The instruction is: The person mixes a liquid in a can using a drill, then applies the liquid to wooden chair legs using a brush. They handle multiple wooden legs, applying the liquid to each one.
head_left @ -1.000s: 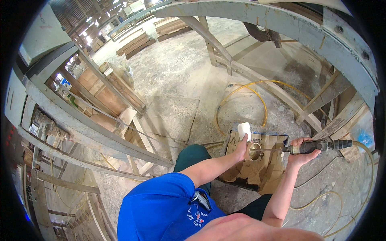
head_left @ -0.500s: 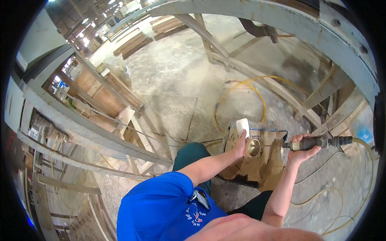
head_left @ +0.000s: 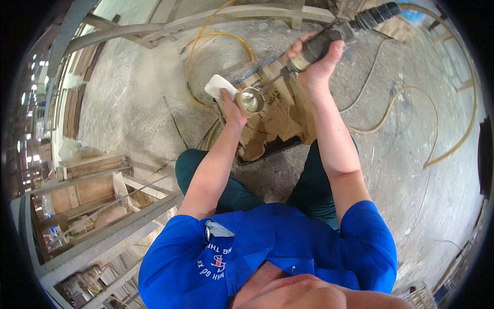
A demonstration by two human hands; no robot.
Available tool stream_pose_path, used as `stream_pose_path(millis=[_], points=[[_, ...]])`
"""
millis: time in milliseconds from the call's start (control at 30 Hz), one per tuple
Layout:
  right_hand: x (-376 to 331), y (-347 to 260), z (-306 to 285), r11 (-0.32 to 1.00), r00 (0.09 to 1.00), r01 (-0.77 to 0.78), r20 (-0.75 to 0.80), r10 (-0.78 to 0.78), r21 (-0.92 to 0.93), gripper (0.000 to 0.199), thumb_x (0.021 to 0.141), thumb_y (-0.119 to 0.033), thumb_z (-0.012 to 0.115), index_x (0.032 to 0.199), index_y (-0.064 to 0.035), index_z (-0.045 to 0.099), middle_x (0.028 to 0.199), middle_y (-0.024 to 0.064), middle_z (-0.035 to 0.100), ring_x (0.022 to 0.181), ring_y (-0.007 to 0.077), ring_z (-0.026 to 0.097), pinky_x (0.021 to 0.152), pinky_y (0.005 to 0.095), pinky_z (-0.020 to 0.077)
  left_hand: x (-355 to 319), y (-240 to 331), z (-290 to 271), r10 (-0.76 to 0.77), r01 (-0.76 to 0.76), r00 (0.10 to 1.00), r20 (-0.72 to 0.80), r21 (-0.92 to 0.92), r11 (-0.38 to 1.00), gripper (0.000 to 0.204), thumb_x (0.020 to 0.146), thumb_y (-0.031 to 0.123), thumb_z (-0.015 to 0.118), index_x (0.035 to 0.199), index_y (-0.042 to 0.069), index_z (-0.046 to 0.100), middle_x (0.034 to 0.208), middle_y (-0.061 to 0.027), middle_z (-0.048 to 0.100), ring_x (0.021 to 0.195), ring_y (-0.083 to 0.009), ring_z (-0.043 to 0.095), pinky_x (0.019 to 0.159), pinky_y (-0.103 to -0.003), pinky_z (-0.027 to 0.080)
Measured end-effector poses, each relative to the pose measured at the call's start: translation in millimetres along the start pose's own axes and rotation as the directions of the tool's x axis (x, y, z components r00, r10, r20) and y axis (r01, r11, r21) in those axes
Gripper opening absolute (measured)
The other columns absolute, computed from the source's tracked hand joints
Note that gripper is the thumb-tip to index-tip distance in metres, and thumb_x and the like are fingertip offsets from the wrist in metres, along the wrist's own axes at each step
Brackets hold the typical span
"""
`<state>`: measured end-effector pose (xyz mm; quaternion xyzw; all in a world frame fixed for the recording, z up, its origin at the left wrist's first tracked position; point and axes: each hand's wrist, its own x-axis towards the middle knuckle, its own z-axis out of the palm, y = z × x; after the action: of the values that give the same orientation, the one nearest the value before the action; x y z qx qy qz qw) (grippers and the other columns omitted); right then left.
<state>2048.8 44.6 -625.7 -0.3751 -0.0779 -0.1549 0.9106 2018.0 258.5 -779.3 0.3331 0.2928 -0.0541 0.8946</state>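
Note:
My left hand (head_left: pixel 232 105) holds a white rectangular pad (head_left: pixel 220 86) against a carved wooden piece (head_left: pixel 275 118) lying on the concrete floor. A round shiny metal disc (head_left: pixel 250 99) sits at the tip of a power tool, right beside that hand. My right hand (head_left: pixel 315 62) is wrapped around the dark grey body of the power tool (head_left: pixel 339 32), which stretches up and to the right. My knees in dark green trousers frame the wooden piece.
A yellow hose (head_left: pixel 213 38) loops on the floor behind the workpiece and another yellow hose (head_left: pixel 453 129) curves at the right. Grey metal frame beams (head_left: pixel 108 226) and wooden boards (head_left: pixel 87 175) stand at the left. A long beam (head_left: pixel 206 20) crosses the top.
The view has swung, so the workpiece and hands now sit higher and more central. Both hands keep their hold on the pad and the tool.

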Motion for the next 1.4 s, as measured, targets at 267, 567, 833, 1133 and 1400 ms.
stream_pose_path(millis=[267,567,833,1133,1400], points=[[-5,-3,4,0.999,1.000,-0.010,-0.014,0.009,-0.032,0.076,0.069,-0.080,0.047,0.085,-0.0055,0.053,0.065,0.0098,0.054,0.058,0.0237,0.053,0.058,0.0370,0.0437,9,-7,-17,0.082,-0.087,0.994,0.066,0.079,0.993,0.063,0.090,0.060,0.037,0.120,0.005,0.042,0.109,-0.0108,0.053,0.101,-0.0221,0.054,0.091,-0.037,0.045],[-6,-2,7,0.997,0.999,0.023,0.034,-0.021,-0.074,0.075,0.072,-0.079,0.045,0.084,-0.0059,0.053,0.063,0.0085,0.055,0.057,0.0226,0.053,0.057,0.0367,0.0451,2,-1,-6,0.095,-0.095,0.995,0.013,-0.012,0.995,0.064,0.091,0.060,0.034,0.122,0.004,0.042,0.113,-0.0117,0.052,0.105,-0.0246,0.053,0.093,-0.040,0.044],[-8,-3,10,1.000,1.000,-0.003,-0.006,0.002,-0.013,0.078,0.069,-0.083,0.042,0.084,-0.0071,0.052,0.063,0.0086,0.054,0.058,0.0232,0.053,0.057,0.0378,0.0429,-2,-3,-2,0.150,-0.150,0.989,0.008,-0.007,0.989,0.066,0.091,0.061,0.033,0.121,0.004,0.043,0.115,-0.0123,0.051,0.107,-0.0251,0.052,0.095,-0.041,0.042],[-3,-3,2,0.999,1.000,0.020,0.009,-0.021,0.050,0.076,0.069,-0.082,0.044,0.083,-0.0077,0.053,0.064,0.0089,0.055,0.058,0.0238,0.053,0.054,0.0381,0.0434,-4,2,0,0.133,-0.133,0.991,-0.014,-0.002,0.991,0.066,0.090,0.062,0.035,0.115,0.002,0.047,0.111,-0.0105,0.054,0.105,-0.0244,0.053,0.093,-0.040,0.044],[-2,1,-3,0.998,0.999,0.015,0.029,-0.017,0.062,0.075,0.069,-0.081,0.045,0.085,-0.0084,0.053,0.065,0.0088,0.055,0.058,0.0235,0.053,0.055,0.0380,0.0439,-12,4,9,0.139,-0.138,0.989,-0.049,0.029,0.990,0.068,0.088,0.064,0.035,0.116,0.003,0.048,0.111,-0.0099,0.054,0.106,-0.0239,0.053,0.094,-0.039,0.043]])
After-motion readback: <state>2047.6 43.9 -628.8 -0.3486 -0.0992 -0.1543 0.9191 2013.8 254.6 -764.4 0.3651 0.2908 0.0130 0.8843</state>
